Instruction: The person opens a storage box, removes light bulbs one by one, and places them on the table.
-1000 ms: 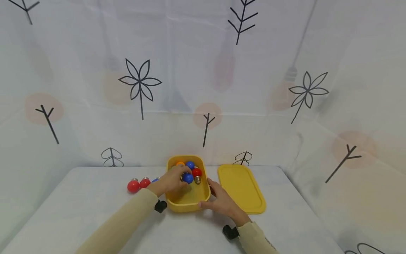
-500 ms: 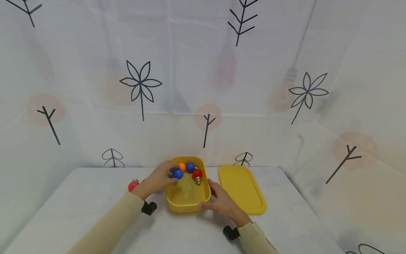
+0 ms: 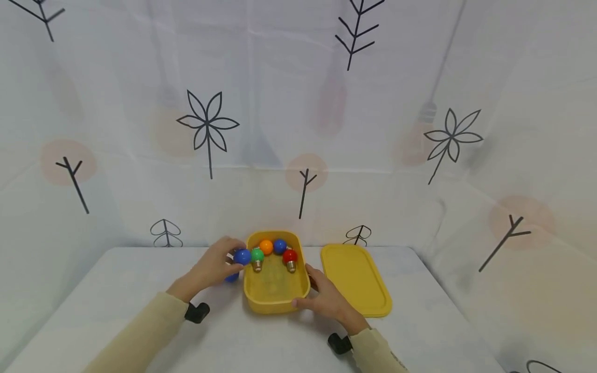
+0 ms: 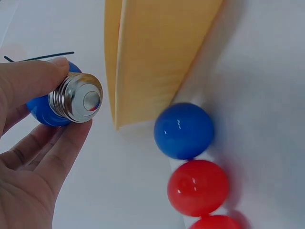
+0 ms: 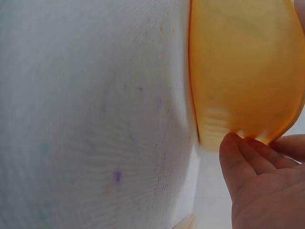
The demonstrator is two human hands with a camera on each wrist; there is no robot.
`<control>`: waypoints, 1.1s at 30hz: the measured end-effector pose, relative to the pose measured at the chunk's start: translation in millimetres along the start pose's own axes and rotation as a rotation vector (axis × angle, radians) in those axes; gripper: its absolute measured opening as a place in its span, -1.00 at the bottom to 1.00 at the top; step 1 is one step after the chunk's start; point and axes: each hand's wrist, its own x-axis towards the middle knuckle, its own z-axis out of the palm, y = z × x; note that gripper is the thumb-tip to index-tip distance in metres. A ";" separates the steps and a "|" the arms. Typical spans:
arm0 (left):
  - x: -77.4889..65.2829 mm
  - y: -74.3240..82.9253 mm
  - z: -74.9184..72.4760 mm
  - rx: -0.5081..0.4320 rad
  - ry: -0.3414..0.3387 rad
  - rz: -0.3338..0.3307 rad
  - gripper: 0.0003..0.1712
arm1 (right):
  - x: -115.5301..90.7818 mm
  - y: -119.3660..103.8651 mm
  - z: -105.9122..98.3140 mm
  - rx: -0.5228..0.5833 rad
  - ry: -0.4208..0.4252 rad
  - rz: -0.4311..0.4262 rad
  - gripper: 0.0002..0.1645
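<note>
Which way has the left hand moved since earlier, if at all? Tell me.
Yes, leftward: the left hand has gone from over the yellow box to its left side.

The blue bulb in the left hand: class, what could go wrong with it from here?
The left hand holds the held blue bulb between thumb and fingers near its metal base, so it might slip. If dropped, it could strike the resting blue bulb on the table, perhaps setting that or the red bulbs rolling.
</note>
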 end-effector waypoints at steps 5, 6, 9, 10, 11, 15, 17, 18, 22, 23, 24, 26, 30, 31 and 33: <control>-11.9 -7.2 -8.5 0.022 0.019 -0.039 -0.50 | 0.6 1.1 0.0 -0.002 0.002 0.005 0.28; -14.2 -9.2 -10.1 0.027 0.025 -0.039 -0.50 | 0.7 1.1 0.1 -0.001 0.002 0.005 0.28; -20.7 -14.7 -14.4 0.037 0.046 -0.043 -0.49 | 0.8 0.4 0.2 0.004 0.002 0.003 0.28; -22.8 -16.6 -15.8 0.044 0.050 -0.041 -0.50 | 0.6 0.0 0.2 0.006 0.002 0.003 0.28; -24.7 -18.3 -17.2 0.050 0.056 -0.038 -0.50 | 0.4 -0.4 0.1 0.006 0.002 0.004 0.28; -32.5 -23.1 -23.8 0.066 0.071 -0.060 -0.50 | -0.8 -1.9 -0.3 0.004 0.004 0.009 0.28; -35.9 -25.1 -28.0 0.066 0.077 -0.075 -0.49 | -1.1 -2.4 -0.6 -0.001 0.005 0.011 0.28; -37.8 -25.8 -30.3 0.065 0.079 -0.088 -0.48 | -1.0 -2.4 -0.5 -0.002 0.005 0.010 0.28; -44.0 -30.1 -39.2 0.052 0.089 -0.119 -0.44 | -1.0 -1.1 -0.1 -0.002 0.007 0.013 0.27; -45.4 -31.4 -41.6 0.052 0.096 -0.127 -0.43 | -0.9 -0.7 0.1 -0.001 0.007 0.014 0.27; -46.7 -32.4 -44.1 0.050 0.103 -0.131 -0.42 | -0.8 -0.3 0.3 0.000 0.008 0.016 0.27; -49.0 -35.7 -48.6 0.056 0.114 -0.142 -0.42 | -0.5 0.3 0.6 0.004 0.007 0.021 0.27; -52.8 -43.6 -55.0 0.065 0.122 -0.178 -0.40 | 0.1 0.8 1.0 0.008 0.003 0.026 0.28; -53.6 -46.0 -56.0 0.073 0.120 -0.181 -0.40 | 0.2 0.5 1.0 0.010 0.002 0.027 0.28; -55.0 -51.0 -56.9 0.091 0.116 -0.184 -0.41 | 0.2 0.1 0.8 0.007 0.004 0.020 0.28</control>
